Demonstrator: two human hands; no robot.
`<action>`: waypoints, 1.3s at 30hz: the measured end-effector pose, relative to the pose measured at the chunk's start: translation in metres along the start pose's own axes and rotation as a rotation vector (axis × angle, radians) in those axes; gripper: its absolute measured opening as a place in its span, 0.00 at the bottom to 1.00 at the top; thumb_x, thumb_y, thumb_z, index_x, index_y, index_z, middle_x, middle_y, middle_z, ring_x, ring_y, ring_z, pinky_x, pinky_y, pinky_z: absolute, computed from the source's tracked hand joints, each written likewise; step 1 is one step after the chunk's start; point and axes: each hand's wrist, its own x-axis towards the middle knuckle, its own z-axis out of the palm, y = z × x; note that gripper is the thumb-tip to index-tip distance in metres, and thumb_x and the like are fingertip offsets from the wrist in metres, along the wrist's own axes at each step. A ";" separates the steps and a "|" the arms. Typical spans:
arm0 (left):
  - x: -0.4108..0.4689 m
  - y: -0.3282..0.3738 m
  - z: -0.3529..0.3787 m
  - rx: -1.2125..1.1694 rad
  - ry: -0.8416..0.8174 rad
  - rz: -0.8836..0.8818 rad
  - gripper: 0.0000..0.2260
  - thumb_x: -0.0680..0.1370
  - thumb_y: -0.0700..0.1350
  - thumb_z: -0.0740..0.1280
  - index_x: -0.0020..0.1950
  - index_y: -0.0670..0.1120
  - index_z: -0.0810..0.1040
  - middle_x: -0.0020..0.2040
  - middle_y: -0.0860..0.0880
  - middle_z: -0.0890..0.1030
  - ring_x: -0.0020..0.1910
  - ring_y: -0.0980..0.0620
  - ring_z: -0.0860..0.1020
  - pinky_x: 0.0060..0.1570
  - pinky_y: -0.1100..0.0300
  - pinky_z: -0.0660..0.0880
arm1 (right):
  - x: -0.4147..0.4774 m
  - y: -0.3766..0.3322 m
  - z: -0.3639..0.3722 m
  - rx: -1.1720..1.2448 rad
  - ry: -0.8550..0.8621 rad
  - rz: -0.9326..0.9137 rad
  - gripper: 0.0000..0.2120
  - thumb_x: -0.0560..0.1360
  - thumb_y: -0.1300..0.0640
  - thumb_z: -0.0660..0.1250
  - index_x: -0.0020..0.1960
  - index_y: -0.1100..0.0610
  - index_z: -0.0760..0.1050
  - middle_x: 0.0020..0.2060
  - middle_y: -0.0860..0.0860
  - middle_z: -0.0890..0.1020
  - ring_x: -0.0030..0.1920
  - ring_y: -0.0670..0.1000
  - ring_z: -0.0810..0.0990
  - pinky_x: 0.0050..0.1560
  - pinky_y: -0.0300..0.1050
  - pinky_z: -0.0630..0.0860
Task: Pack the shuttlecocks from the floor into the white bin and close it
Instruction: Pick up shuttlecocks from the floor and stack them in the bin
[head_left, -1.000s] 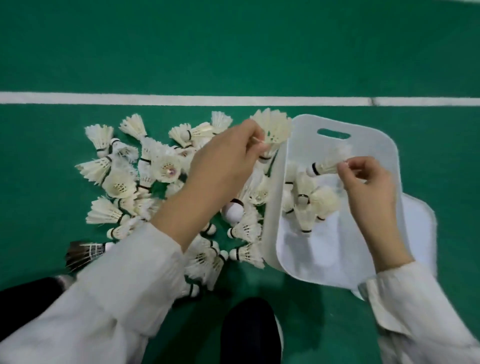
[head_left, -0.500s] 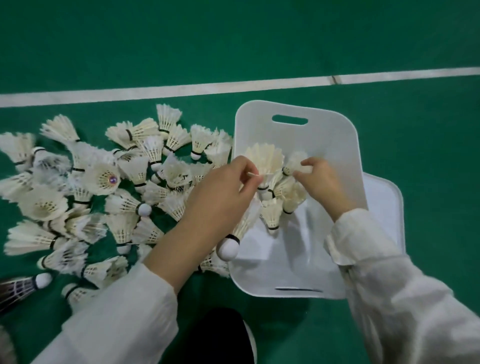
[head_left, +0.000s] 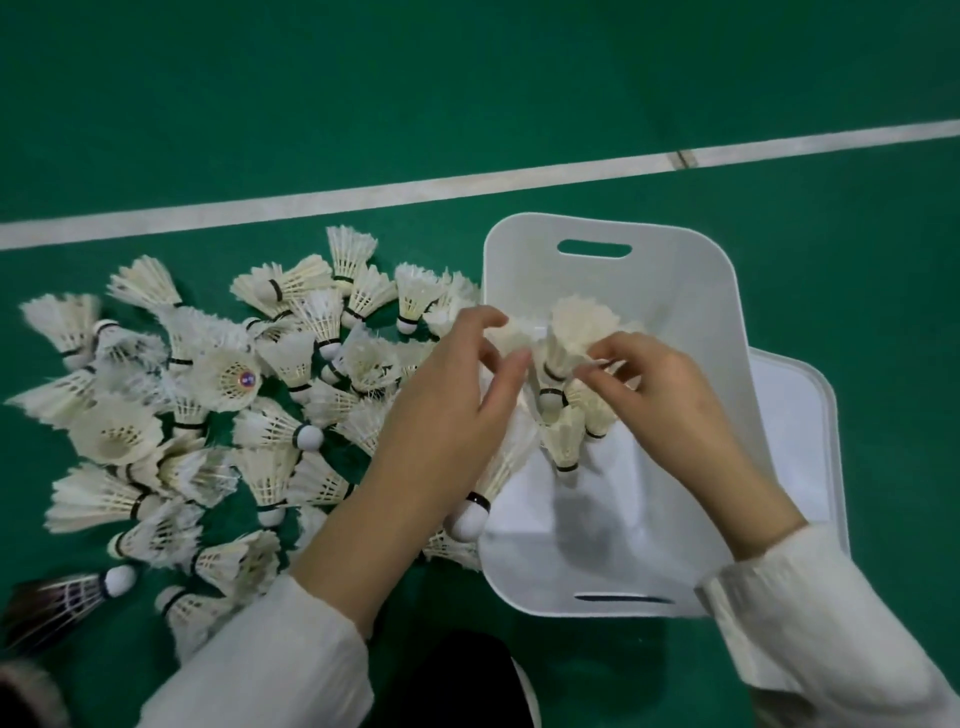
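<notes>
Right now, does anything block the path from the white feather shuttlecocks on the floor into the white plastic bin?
Nothing visible does. The white plastic bin stands open beside the white feather shuttlecocks; its white lid lies off to its right.

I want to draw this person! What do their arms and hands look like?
The left sleeve and right sleeve are long, loose and white, ending at the wrists. The left hand and right hand are bare: no gloves, rings or watch show.
</notes>
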 end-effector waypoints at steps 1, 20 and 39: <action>-0.002 0.001 -0.004 -0.049 0.050 0.001 0.12 0.79 0.55 0.55 0.60 0.53 0.68 0.46 0.58 0.75 0.36 0.61 0.73 0.36 0.63 0.68 | 0.000 0.007 -0.003 -0.002 0.023 0.059 0.06 0.75 0.51 0.65 0.49 0.52 0.76 0.44 0.47 0.78 0.41 0.50 0.76 0.42 0.43 0.68; 0.002 -0.019 0.009 0.258 0.001 0.280 0.04 0.77 0.38 0.65 0.49 0.41 0.77 0.49 0.47 0.75 0.49 0.50 0.72 0.47 0.61 0.69 | 0.023 0.009 0.021 0.008 -0.228 0.113 0.25 0.78 0.65 0.51 0.70 0.44 0.60 0.55 0.53 0.77 0.51 0.56 0.78 0.47 0.45 0.72; 0.004 0.003 0.009 0.135 0.003 0.360 0.08 0.76 0.39 0.65 0.55 0.45 0.76 0.56 0.51 0.72 0.54 0.54 0.72 0.55 0.74 0.64 | -0.014 -0.003 -0.025 -0.071 0.053 -0.081 0.05 0.76 0.56 0.65 0.47 0.57 0.77 0.42 0.53 0.78 0.41 0.55 0.77 0.47 0.52 0.75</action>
